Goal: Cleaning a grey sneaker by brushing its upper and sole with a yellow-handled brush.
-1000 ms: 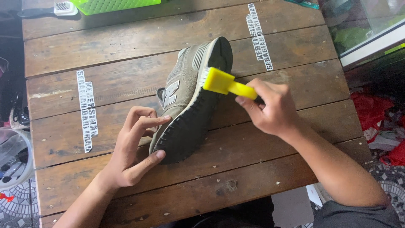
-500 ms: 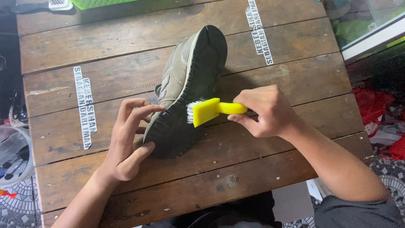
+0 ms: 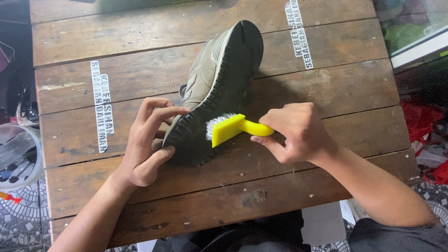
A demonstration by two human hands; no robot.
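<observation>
An olive-grey sneaker (image 3: 212, 70) lies on its side on a dark wooden table (image 3: 326, 84), its black sole facing right. My left hand (image 3: 147, 140) grips the heel end, thumb on the sole edge and fingers on the upper. My right hand (image 3: 294, 130) holds a yellow brush (image 3: 233, 128) by its handle. The white bristles press against the sole near the heel.
Two white printed strips (image 3: 101, 105) (image 3: 298, 32) are stuck on the table planks. A clear container with small items (image 3: 16, 156) stands on the tiled floor at the left. Red material (image 3: 420, 121) lies on the floor at the right.
The brush has moved down along the sole, from the shoe's middle toward the heel. My left hand has kept its grip on the heel end.
</observation>
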